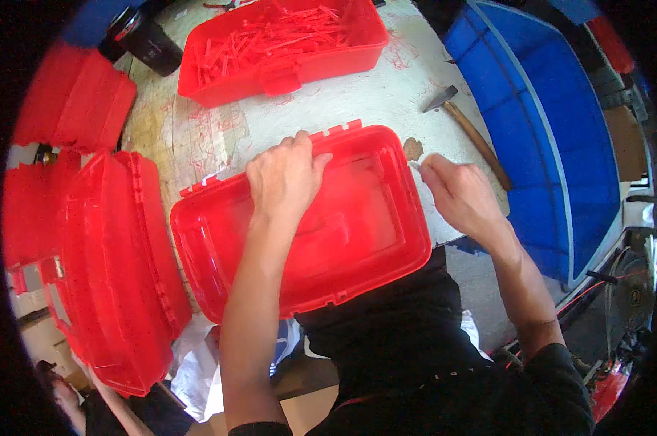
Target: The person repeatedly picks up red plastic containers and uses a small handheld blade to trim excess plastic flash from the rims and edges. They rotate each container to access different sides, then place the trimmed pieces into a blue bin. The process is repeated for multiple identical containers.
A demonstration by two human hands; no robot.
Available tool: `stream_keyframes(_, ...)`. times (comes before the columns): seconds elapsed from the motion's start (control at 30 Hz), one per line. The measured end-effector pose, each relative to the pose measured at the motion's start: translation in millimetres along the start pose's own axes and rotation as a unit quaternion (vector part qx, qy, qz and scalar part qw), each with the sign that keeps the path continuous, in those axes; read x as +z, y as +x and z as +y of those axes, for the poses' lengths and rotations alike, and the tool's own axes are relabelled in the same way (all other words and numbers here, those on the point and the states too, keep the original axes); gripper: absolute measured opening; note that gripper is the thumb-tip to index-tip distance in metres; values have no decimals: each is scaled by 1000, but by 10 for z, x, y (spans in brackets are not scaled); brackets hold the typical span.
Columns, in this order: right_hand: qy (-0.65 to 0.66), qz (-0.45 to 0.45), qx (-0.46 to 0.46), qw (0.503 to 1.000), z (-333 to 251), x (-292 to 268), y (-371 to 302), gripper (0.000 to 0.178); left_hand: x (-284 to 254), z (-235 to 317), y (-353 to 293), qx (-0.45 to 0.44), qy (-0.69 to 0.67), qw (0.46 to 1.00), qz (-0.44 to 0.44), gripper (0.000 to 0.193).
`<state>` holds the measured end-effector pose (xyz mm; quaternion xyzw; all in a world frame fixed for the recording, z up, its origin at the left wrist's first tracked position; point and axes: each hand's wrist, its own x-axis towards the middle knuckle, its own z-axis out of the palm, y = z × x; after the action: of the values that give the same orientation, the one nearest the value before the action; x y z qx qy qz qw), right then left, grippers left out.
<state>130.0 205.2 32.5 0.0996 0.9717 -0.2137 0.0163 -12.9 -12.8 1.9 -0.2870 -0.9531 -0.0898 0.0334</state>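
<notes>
A red plastic box part [335,218], shallow and hollow with hinge lugs along its far rim, lies tilted in front of me with its inside facing up. My left hand [285,174] grips its far rim, the thumb lying inside and the fingers curled over the edge. Just off the right-hand rim, my right hand [459,192] is closed. A small pale tip sticks out between its thumb and forefinger; the rest of what it holds is hidden in the fist.
Ahead stands a red bin [285,69] holding many thin red plastic strips. A hammer [473,138] lies to the right, by a large blue crate [546,138]. Stacked red box parts [118,269] fill the left side. A black cup [147,43] stands at the far left.
</notes>
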Motion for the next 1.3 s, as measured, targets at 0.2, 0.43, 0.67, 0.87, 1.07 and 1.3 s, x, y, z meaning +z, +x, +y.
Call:
stream_keyframes(0.2,-155,-17,53,986,-264,8,189,23,76,-58,-16,-12,-65,998,0,36)
stream_keyframes(0.43,-185,-15,56,981,-326,19,-3,24,93,-56,-4,-24,-77,997,-10,36)
stream_keyframes(0.67,-168,-27,62,983,-307,26,-455,21,71,-53,-4,-30,-78,996,-21,36)
stream_keyframes(0.87,-83,-92,74,990,-361,-126,-1010,18,25,-46,-9,-18,-51,998,-15,38)
stream_keyframes(1.07,42,67,88,993,-319,-16,-469,23,30,-31,-21,-8,-25,1000,4,40)
stream_keyframes(1.3,-109,82,4,991,-242,322,-363,27,2,14,10,-15,2,1000,2,40)
